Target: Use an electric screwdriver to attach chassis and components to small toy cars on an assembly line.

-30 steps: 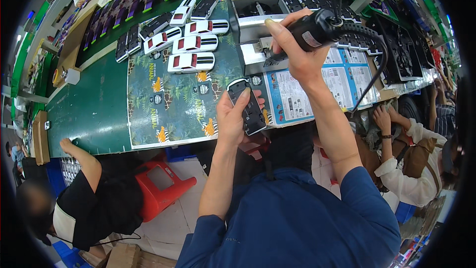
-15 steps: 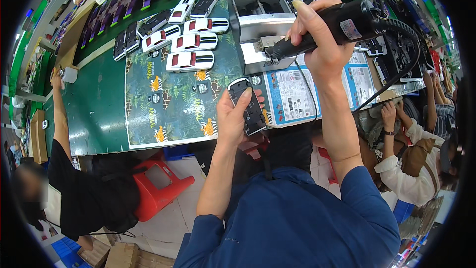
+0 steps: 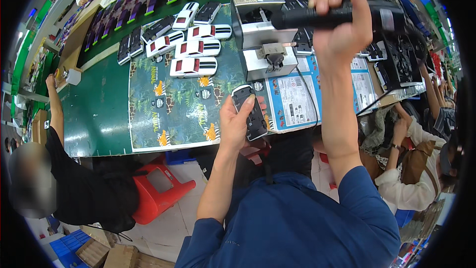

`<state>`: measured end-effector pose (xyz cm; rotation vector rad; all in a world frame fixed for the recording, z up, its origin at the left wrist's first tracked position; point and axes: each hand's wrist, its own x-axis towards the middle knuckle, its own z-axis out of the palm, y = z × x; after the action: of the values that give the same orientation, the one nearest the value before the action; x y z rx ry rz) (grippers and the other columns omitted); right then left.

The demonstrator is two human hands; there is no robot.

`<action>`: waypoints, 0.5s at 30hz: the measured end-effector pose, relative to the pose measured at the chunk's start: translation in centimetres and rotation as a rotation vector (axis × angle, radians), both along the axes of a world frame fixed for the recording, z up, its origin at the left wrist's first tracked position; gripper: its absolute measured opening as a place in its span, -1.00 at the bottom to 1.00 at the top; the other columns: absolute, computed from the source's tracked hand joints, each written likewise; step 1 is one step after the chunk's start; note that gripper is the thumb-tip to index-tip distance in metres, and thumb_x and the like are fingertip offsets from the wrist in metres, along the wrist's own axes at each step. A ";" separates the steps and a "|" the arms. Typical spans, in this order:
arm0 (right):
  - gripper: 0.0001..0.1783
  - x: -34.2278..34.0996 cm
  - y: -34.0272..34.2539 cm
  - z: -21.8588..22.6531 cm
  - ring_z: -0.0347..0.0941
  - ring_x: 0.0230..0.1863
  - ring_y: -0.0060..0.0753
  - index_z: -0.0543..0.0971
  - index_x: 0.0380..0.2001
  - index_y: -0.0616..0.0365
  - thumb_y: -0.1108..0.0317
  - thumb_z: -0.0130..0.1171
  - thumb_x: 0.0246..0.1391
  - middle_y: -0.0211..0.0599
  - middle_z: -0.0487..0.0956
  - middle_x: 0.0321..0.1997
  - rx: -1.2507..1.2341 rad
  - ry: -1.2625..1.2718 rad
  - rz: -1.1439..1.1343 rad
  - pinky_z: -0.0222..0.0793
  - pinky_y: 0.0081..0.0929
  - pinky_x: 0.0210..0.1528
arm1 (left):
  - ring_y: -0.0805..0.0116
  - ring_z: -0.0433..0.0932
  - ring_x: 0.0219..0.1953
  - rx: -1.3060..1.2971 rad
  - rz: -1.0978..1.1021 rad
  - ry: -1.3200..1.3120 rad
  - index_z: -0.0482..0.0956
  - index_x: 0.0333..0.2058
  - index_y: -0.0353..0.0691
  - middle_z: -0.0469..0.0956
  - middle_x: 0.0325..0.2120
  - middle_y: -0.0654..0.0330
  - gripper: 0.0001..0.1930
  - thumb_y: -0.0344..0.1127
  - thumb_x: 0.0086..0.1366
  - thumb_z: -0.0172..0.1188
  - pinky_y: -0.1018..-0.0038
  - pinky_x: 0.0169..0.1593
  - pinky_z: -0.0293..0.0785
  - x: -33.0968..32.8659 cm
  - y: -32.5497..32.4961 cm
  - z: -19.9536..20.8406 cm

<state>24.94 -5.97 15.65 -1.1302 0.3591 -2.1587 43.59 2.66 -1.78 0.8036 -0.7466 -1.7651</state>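
Observation:
An upturned toy car (image 3: 255, 122), its black underside facing up and a white rim showing, rests in my left hand (image 3: 235, 124) just off the table's front edge. My left thumb presses on the underside while the fingers wrap round the far side. Raised at the right, my right hand (image 3: 342, 34) is closed round a black electric screwdriver (image 3: 300, 19), slightly blurred. Its tip points left into the opening of a silver screw feeder (image 3: 257, 1); whether it touches a screw is too small to tell.
Several white toy cars (image 3: 193, 67) with dark stripes lie left of the feeder, among upturned black-bottomed ones (image 3: 131, 44). Printed card sheets (image 3: 188, 104) cover the green table (image 3: 96, 114). A cable hangs from the screwdriver. Purple-and-green parts line the back; co-workers sit left and right.
My right hand has lifted the screwdriver up and away from the feeder's front block to its upper opening. My left hand keeps the toy car in nearly the same place.

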 end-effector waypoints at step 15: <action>-0.85 -7.6 0.9 -3.3 0.14 -0.41 -0.47 0.44 -0.32 0.19 0.33 0.08 0.26 -0.40 0.21 -0.47 0.183 -0.038 0.110 0.12 -0.44 -0.20 | 0.52 0.60 -0.29 -0.150 0.036 -0.091 0.48 -0.09 -0.26 0.65 -0.28 0.17 -0.78 -0.30 0.38 0.20 0.52 -0.26 0.58 -0.9 0.5 -1.9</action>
<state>17.32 -5.11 12.36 -0.9821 0.4568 -2.0047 42.69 3.21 -3.65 0.7954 -0.9084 -1.6281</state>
